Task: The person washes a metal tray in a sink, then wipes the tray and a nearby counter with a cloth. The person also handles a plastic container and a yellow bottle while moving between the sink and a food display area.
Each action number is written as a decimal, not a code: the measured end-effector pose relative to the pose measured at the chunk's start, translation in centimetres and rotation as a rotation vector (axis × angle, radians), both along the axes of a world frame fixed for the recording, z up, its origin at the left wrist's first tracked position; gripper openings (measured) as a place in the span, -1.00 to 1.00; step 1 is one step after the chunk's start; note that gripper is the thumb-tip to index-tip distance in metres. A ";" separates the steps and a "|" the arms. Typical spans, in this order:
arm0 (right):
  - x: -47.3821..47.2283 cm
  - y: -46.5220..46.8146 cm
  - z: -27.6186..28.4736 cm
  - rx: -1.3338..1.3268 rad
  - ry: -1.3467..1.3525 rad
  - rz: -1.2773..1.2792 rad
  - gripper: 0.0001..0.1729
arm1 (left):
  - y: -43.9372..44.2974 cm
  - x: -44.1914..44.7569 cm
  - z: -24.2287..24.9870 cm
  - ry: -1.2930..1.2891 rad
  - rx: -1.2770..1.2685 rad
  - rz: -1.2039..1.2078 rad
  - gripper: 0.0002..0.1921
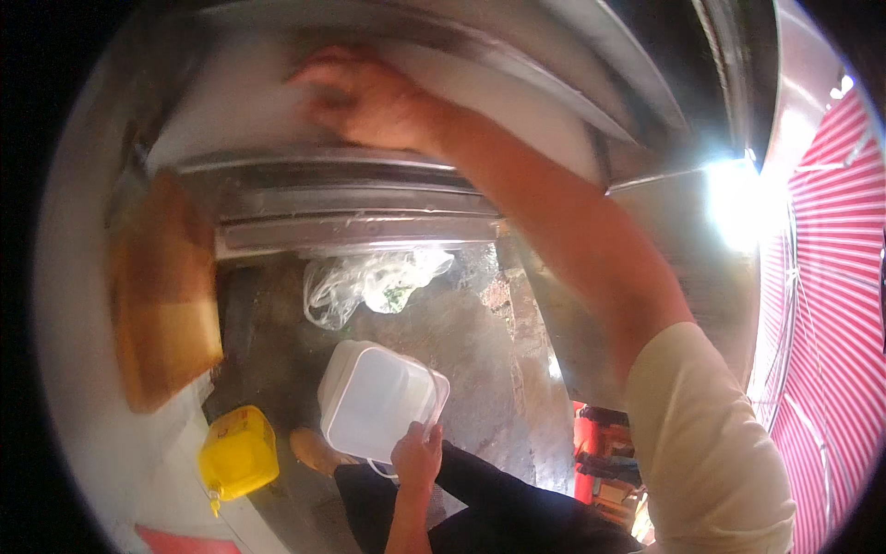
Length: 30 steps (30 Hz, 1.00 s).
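My left hand (419, 453) grips the near rim of a white plastic tub (381, 401) above the floor. The tub is tilted, its opening faces me, and no contents show inside. My right hand (363, 100), on an outstretched arm, is over a pale surface (235, 97) framed by metal edges. Its fingers are bent and blurred by motion; whether they hold or touch anything cannot be told. Beyond the tub, a clear plastic bag (377, 284) with something white and green in it lies on the floor.
A yellow plastic jug (239, 453) stands at lower left, below a brown, box-like object (166, 298). Metal ledges (360, 232) run across the view. At right are a large flat panel (664, 277), red objects (585, 450) and a red-and-white striped canopy (837, 277). My foot (318, 450) is beside the tub.
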State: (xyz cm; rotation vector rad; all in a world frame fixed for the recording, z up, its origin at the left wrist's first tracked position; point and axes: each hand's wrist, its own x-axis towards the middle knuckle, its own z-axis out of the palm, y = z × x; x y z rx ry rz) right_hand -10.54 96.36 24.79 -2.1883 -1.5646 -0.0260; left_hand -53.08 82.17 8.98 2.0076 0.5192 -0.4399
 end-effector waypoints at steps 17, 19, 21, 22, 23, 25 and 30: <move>-0.4 -18.5 4.3 -0.115 0.048 -0.216 -0.82 | -0.7 0.2 -0.9 -0.067 -0.016 0.026 -0.63; 0.6 -21.3 4.5 -0.117 0.028 -0.306 -0.79 | -0.7 0.4 -0.7 -0.048 -0.015 0.020 -0.63; 1.8 -23.6 4.5 -0.147 0.010 -0.423 -0.73 | -0.6 0.6 -0.6 -0.013 -0.024 0.009 -0.63; 2.2 -24.3 3.9 -0.151 -0.058 -0.465 -0.74 | -0.7 0.7 -0.6 -0.013 -0.016 0.011 -0.63; 2.5 -24.6 3.2 -0.152 -0.129 -0.502 -0.74 | -0.7 0.8 -0.6 -0.008 -0.030 0.013 -0.62; 3.1 -24.5 1.9 -0.151 -0.211 -0.555 -0.69 | -0.8 0.7 -0.7 -0.023 -0.033 0.023 -0.62; 3.8 -19.1 0.4 -0.196 -0.135 -0.587 -0.65 | -0.8 0.2 -1.0 -0.039 -0.050 0.065 -0.63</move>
